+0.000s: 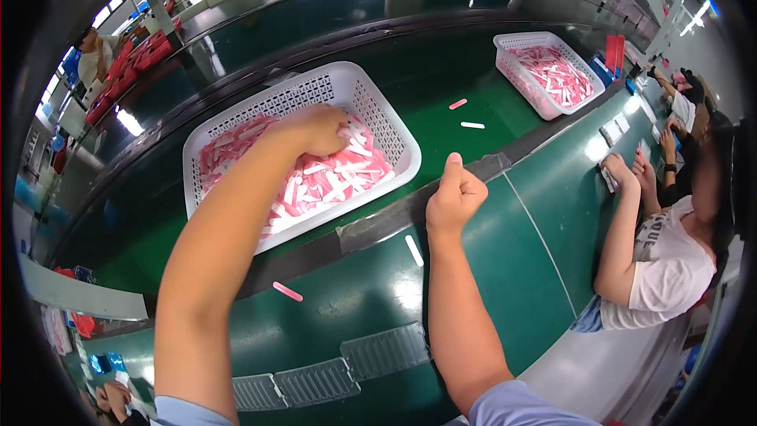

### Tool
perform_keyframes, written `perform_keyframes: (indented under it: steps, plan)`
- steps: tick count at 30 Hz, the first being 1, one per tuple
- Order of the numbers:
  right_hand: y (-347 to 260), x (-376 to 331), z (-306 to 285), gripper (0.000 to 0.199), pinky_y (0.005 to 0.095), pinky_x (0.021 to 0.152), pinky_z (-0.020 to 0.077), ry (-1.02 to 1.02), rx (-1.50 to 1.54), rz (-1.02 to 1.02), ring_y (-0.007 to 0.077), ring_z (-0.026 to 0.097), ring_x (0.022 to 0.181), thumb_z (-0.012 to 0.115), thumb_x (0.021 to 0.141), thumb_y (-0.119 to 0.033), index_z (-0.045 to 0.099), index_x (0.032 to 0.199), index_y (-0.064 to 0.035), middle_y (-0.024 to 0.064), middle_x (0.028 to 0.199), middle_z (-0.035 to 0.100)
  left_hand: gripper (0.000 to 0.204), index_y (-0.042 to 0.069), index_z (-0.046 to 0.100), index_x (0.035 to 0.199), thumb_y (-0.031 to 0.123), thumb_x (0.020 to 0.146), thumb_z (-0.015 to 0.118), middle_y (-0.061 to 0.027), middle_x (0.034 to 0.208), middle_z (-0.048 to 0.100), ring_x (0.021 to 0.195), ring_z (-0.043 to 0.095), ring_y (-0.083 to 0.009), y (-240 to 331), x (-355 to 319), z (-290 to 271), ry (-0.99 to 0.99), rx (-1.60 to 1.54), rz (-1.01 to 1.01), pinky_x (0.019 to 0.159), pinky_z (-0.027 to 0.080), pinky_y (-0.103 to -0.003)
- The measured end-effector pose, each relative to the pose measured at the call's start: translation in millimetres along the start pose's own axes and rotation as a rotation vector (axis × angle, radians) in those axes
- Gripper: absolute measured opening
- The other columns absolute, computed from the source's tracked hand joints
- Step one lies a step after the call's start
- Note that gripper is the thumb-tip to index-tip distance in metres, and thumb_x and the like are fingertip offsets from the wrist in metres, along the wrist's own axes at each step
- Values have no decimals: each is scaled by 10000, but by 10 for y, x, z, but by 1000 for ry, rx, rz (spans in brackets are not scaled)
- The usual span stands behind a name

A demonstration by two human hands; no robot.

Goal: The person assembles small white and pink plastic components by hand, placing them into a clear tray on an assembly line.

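A white perforated plastic basket [406,150] stands on the green conveyor belt, heaped with small flat pink and white strips [303,193]. Into that heap reaches my left hand [315,128], its fingers curled down among the strips and their tips partly hidden. My right hand [456,199] is closed in a fist with the thumb up, just above the belt's dark near edge. Whatever lies inside the fist, if anything, is hidden. One loose white strip [414,251] lies on the green worktop beside my right wrist, and a pink strip [288,292] lies near my left forearm.
Another white basket [544,110] of strips stands farther right on the belt. Two loose strips, one pink [458,103] and one white [472,125], lie between the baskets. Clear ribbed trays [315,380] line the near worktop. Co-workers sit at right, one in a white shirt [670,268].
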State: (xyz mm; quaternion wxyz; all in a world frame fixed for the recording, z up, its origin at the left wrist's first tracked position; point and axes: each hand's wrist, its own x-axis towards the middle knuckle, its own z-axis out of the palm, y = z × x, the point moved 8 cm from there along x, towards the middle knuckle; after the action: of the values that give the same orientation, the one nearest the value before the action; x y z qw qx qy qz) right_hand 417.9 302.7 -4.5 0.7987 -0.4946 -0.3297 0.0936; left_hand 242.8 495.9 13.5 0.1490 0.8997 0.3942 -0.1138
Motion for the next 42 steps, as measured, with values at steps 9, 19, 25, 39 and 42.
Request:
perform_keyframes:
  steps: [9,19,25,39,42]
  plan:
    - [-4,-9,27,567,303,511,157,-10,-24,-4,48,225,550,611,1031,-111,312,554,-50,-71,535,293,557,42,557,1439,347,975,601,-197,1405,573,864,729,-278,58,-106,-159,97,-198,4,927,545,-426]
    - [-38,-25,71,590,301,506,160,-33,-32,20,49,236,539,633,1035,-161,332,540,-55,-69,526,309,575,19,433,1534,262,1013,461,-245,1502,501,1362,526,-389,457,-128,308,-116,-144,118,1150,398,-450]
    - [-9,-29,87,598,300,502,157,-42,-36,47,45,247,537,634,1039,-174,335,535,-57,-71,526,323,890,10,432,1534,136,729,790,-166,1442,546,1324,558,-315,526,-365,261,-441,-258,219,1110,449,-387]
    - [35,-32,82,584,297,496,158,-45,-36,77,39,256,535,629,1036,-164,351,535,-54,-76,526,326,865,62,482,1465,65,671,825,-203,1357,596,1301,554,-395,695,-224,266,-162,43,152,1070,473,-455]
    - [-8,-36,98,584,297,496,157,-60,-34,81,37,254,535,630,1036,-164,350,534,-56,-77,528,324,769,52,527,1402,61,685,807,-191,1266,659,1277,575,-394,691,-221,260,-96,46,131,1073,459,-485]
